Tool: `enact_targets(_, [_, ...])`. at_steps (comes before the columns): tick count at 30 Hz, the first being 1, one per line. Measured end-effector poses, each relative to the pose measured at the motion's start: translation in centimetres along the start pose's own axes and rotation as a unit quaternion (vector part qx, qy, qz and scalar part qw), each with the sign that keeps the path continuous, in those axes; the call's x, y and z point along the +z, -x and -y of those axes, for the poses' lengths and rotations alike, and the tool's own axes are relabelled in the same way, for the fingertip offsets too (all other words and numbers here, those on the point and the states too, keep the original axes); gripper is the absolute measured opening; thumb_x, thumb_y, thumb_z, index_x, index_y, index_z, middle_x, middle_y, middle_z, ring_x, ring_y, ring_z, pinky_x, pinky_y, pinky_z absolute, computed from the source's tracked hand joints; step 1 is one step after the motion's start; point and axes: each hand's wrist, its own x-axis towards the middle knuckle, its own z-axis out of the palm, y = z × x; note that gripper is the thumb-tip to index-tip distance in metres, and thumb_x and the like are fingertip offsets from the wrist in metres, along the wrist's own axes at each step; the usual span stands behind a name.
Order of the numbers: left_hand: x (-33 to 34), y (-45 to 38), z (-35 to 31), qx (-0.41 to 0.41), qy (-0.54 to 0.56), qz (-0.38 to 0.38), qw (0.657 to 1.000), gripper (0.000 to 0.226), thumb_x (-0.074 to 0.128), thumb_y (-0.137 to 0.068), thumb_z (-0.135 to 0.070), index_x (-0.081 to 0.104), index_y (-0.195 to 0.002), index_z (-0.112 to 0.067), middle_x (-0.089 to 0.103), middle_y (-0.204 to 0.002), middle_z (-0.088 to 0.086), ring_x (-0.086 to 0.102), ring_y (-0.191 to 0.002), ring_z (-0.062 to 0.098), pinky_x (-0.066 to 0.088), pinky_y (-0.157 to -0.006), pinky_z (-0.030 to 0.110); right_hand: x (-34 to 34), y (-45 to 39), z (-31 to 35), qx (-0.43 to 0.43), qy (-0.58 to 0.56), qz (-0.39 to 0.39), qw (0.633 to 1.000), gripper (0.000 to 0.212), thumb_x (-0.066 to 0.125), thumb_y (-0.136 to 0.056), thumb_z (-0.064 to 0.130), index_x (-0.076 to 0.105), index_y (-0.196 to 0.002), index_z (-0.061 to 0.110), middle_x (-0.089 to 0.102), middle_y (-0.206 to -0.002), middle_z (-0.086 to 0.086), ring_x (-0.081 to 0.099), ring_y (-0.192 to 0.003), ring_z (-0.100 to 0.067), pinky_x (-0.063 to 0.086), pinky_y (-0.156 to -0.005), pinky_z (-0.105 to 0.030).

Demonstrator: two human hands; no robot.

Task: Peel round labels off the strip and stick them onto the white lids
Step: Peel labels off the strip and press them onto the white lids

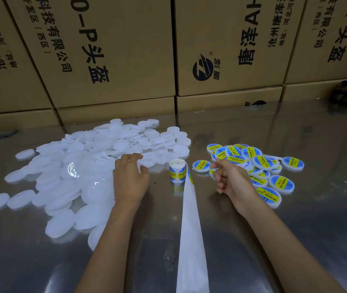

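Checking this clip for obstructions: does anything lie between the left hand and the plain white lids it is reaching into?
Nothing visible does. The left hand is already at the near edge of the pile of plain white lids, fingers curled on it. The label roll stands to its right, clear of that reach.

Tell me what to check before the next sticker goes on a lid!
1. Blank white lids within reach: ok, the left hand rests at the pile's edge.
2. Lid picked up: not ok, that hand grips none clearly.
3. Label roll upright between the hands: ok.
4. Empty backing strip trailing clear of the lids: ok.
5. Right hand holding a peeled label: cannot tell, its fingers are curled.
6. Finished labelled lids kept apart from blanks: ok.
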Motion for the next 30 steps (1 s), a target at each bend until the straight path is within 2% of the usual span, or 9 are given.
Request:
enact_targets(3, [0.1, 0.0, 0.5, 0.010, -0.103, 0.051, 0.993, 0.047, 0.061, -0.095, -0.018, 0.054, -0.141, -0.010, 0.048, -0.143, 0.011, 0.035, -0.136, 0.029, 0.032, -0.110, 0.040, 0.7, 0.2, -0.5, -0.015, 0.052, 0.005, 0.999, 0.022, 0.059, -0.094, 0.025, 0.069, -0.084, 0.008, 0.046, -0.052, -0.001, 0.035, -0.043, -0.014, 0.034, -0.042, -0.026])
enact_targets(8, [-0.4, -0.1, 0.7, 0.008, -0.085, 0.068, 0.994, 0.053, 0.065, -0.095, -0.014, 0.051, -0.146, -0.007, 0.047, -0.145, 0.011, 0.032, -0.138, 0.026, 0.036, -0.110, 0.037, 1.0, 0.6, -0.5, -0.034, 0.090, 0.025, 0.995, 0.024, 0.057, -0.096, 0.025, 0.067, -0.080, 0.011, 0.048, -0.054, -0.001, 0.037, -0.045, -0.013, 0.035, -0.043, -0.026])
enact_targets(15, [-1.5, -0.1, 0.3, -0.023, -0.042, 0.024, 0.999, 0.033, 0.062, -0.094, -0.003, 0.064, -0.126, 0.002, 0.062, -0.131, 0.018, 0.051, -0.124, 0.032, 0.041, -0.102, 0.035, 1.2, 0.9, -0.4, -0.040, 0.112, 0.026, 0.993, 0.025, 0.056, -0.098, 0.023, 0.067, -0.080, 0.009, 0.048, -0.052, 0.000, 0.038, -0.045, -0.013, 0.035, -0.041, -0.024])
enact_targets(20, [-2.1, -0.3, 0.0, -0.025, 0.006, -0.053, 0.998, 0.022, 0.065, -0.093, -0.003, 0.073, -0.114, -0.001, 0.067, -0.126, 0.014, 0.057, -0.119, 0.029, 0.044, -0.102, 0.036, 1.2, 1.1, -0.4, -0.041, 0.121, 0.024, 0.992, 0.025, 0.056, -0.098, 0.023, 0.068, -0.082, 0.007, 0.048, -0.052, -0.001, 0.038, -0.045, -0.013, 0.036, -0.041, -0.023])
enact_targets(23, [-2.6, -0.6, 0.0, -0.072, 0.083, -0.057, 0.992, 0.017, 0.069, -0.092, -0.009, 0.077, -0.108, -0.007, 0.071, -0.122, 0.008, 0.062, -0.114, 0.025, 0.047, -0.101, 0.036, 1.3, 1.1, -0.4, -0.040, 0.125, 0.023, 0.991, 0.026, 0.056, -0.098, 0.023, 0.068, -0.080, 0.009, 0.048, -0.052, -0.001, 0.038, -0.045, -0.013, 0.036, -0.041, -0.023])
enact_targets(25, [-3.0, -0.9, 0.0, -0.113, 0.131, -0.044, 0.984, 0.015, 0.071, -0.092, -0.014, 0.078, -0.106, -0.013, 0.072, -0.119, 0.005, 0.063, -0.105, 0.019, 0.050, -0.094, 0.031, 1.3, 1.1, -0.4, -0.039, 0.128, 0.022, 0.991, 0.026, 0.056, -0.098, 0.023, 0.068, -0.080, 0.009, 0.048, -0.051, 0.000, 0.038, -0.044, -0.012, 0.036, -0.041, -0.023])
enact_targets(27, [-3.4, -1.2, 0.0, -0.145, 0.204, -0.037, 0.967, 0.014, 0.074, -0.091, -0.016, 0.078, -0.104, -0.018, 0.074, -0.112, 0.000, 0.063, -0.096, 0.014, 0.052, -0.075, 0.016, 1.3, 1.0, -0.5, -0.038, 0.130, 0.020, 0.991, 0.026, 0.056, -0.098, 0.024, 0.068, -0.079, 0.010, 0.049, -0.051, 0.000, 0.039, -0.044, -0.012, 0.036, -0.041, -0.023])
enact_targets(29, [-3.9, -1.2, -0.1, -0.175, 0.311, -0.020, 0.934, 0.012, 0.076, -0.088, -0.016, 0.078, -0.098, -0.023, 0.075, -0.101, -0.009, 0.066, -0.093, 0.009, 0.047, -0.055, 0.007, 1.3, 0.9, -0.5, -0.042, 0.134, 0.021, 0.990, 0.026, 0.057, -0.097, 0.024, 0.069, -0.079, 0.010, 0.049, -0.053, -0.001, 0.039, -0.044, -0.012, 0.036, -0.041, -0.024])
enact_targets(30, [-4.2, -1.1, -0.2, -0.181, 0.354, -0.005, 0.918, 0.013, 0.077, -0.087, -0.017, 0.079, -0.097, -0.024, 0.076, -0.098, -0.012, 0.068, -0.093, 0.005, 0.047, -0.055, 0.008, 1.3, 0.9, -0.5, -0.044, 0.133, 0.023, 0.990, 0.026, 0.057, -0.097, 0.025, 0.069, -0.079, 0.010, 0.048, -0.054, -0.002, 0.039, -0.044, -0.013, 0.036, -0.041, -0.024])
